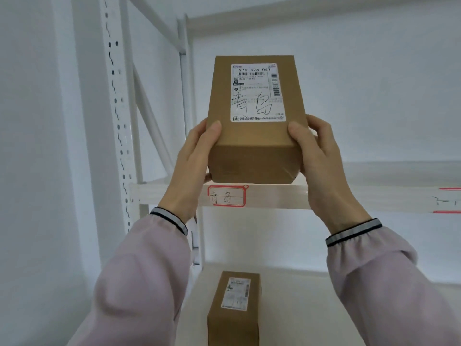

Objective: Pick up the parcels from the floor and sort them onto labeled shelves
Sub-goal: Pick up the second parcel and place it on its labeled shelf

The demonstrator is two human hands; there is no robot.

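Head view, and the biggest thing in front of me is the white metal shelving rack [117,121], its upper shelf beam [274,196] crossing at about wrist height. Next down in size, the brown rectangular cardboard parcel [254,146] I'm holding up, near end just at the front edge of that beam, long axis pointing into the shelf. A second brown cardboard parcel [234,310] lies on the lower shelf below, well apart.

My left hand [192,166] is clamped on the parcel's left side, thumb laid on the top face. My right hand [321,161] mirrors it on the right, thumb on top as well, so both are pressed inward against the box between them.

Smaller now: the white shipping label [257,92] on top carries handwritten characters, and they look to match the red-bordered shelf tag [227,196] directly beneath.

My read on handling: stiff card that keeps its shape under the squeeze, seemingly light enough to hold raised like this. Its smooth sides could slip, so the near end with thumbs on top looks right, then slide it in flat.
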